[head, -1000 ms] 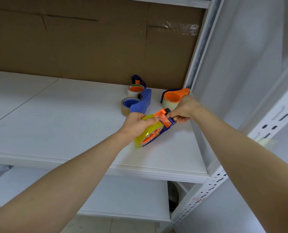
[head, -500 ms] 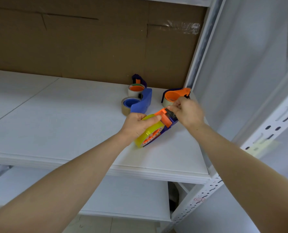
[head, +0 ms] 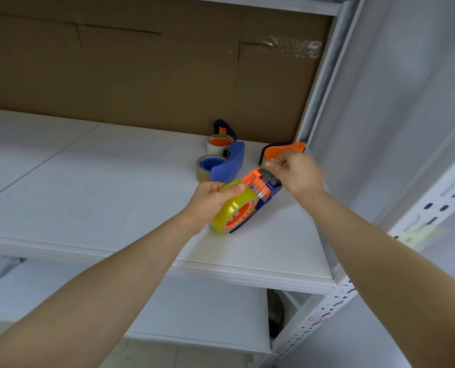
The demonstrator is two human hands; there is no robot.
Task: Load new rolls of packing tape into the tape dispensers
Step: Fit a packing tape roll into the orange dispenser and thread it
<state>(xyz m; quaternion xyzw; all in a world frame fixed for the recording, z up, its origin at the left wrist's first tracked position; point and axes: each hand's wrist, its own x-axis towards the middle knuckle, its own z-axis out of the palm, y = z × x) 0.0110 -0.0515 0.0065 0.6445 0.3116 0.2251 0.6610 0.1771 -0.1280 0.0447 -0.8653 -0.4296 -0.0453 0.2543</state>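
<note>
Right hand (head: 298,173) shifted over dispenser (head: 267,188) head, fingers (head: 277,162) pinching tape (head: 258,187) to thread it; left hand (head: 207,200) curls round roll (head: 230,208), steadying it

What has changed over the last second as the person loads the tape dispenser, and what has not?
The right hand moved from beside the front end of the orange-and-blue plastic tape dispenser to above it, fingers now curled over that end; whether they pinch anything is blurred. The left hand still grips the yellowish clear tape roll on it. The blue dispenser behind on the white shelf stayed put.
</note>
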